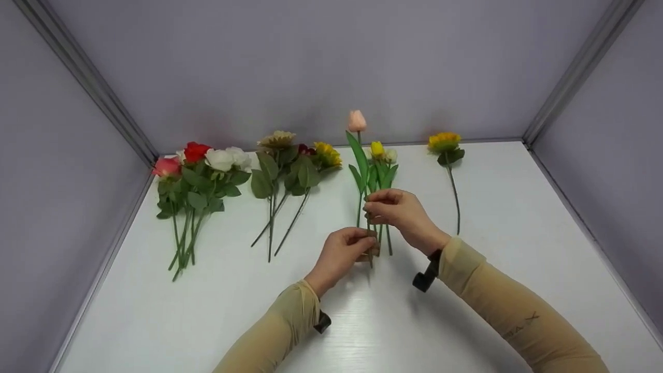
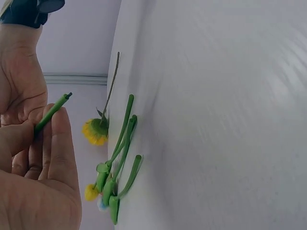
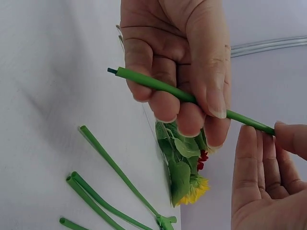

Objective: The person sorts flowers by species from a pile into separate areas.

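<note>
Both hands hold one pink tulip upright above the table, its long leaves spreading below the bloom. Low on the stem, my left hand pinches it between thumb and fingers. Higher up, my right hand pinches the same stem just under the leaves. In the right wrist view the green stem runs across both hands, with a thin dark core poking out of its cut end. Behind the hands lie more tulips, including a yellow tulip and a white tulip, partly hidden.
Red, pink and white roses lie in a bunch at the left. Left of centre is a group with a beige flower and a sunflower. A single sunflower lies at the right. Grey panels enclose the white table.
</note>
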{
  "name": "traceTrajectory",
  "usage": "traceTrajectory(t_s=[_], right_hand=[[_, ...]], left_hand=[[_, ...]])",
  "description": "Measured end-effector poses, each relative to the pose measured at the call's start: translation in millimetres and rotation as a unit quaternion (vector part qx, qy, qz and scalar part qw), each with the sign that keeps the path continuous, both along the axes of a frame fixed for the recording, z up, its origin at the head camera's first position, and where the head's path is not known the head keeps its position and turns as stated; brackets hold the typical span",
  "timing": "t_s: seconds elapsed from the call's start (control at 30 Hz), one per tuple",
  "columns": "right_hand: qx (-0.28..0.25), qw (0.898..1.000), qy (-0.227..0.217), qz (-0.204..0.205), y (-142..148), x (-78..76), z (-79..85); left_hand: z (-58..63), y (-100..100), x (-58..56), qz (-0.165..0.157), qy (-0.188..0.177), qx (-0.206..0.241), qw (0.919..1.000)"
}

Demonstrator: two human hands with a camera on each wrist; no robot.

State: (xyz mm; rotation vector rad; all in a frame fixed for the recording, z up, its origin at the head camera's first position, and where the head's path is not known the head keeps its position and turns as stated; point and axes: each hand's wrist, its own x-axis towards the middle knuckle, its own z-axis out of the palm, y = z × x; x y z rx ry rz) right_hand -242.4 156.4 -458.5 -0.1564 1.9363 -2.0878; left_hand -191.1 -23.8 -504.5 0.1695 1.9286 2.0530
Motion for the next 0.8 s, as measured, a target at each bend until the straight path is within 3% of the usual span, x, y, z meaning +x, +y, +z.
traceTrajectory(t_s=[0.17,0.43,0.5,0.57,0.63,0.67,0.73,0.8], right_hand=[[0.015,1.0,-0.005,-0.007,-3,-1.5,-3.1],[0.035,0.999,-0.017,-0.019,-2,-6.5,-5.8],[0.045,0.998,-0.02,-0.028,2,-11.6,-6.1],[0.061,0.997,-0.018,-0.039,9,-19.3,-6.5],[0.08,0.995,-0.013,-0.056,19,-29.1,-7.4],[0.09,0.994,-0.01,-0.064,24,-34.5,-8.2],[0.109,0.991,-0.006,-0.081,37,-45.1,-10.3],[0.124,0.987,-0.01,-0.099,48,-54.7,-12.8]], left_hand=[[-3.5,-2,0.6,0.004,0.007,-0.02,0.9998],[-4.9,-4,2.3,-0.015,0.012,-0.011,0.9998],[-5.8,-6,3.4,-0.024,0.031,-0.04,0.9984],[-5.8,-8,5.0,-0.033,0.068,-0.102,0.9919],[-6.3,-12,6.7,-0.047,0.121,-0.184,0.9742],[-6.5,-13,7.4,-0.054,0.154,-0.233,0.9588],[-7.4,-16,8.4,-0.069,0.222,-0.326,0.9164],[-9.3,-17,8.7,-0.087,0.286,-0.409,0.8624]])
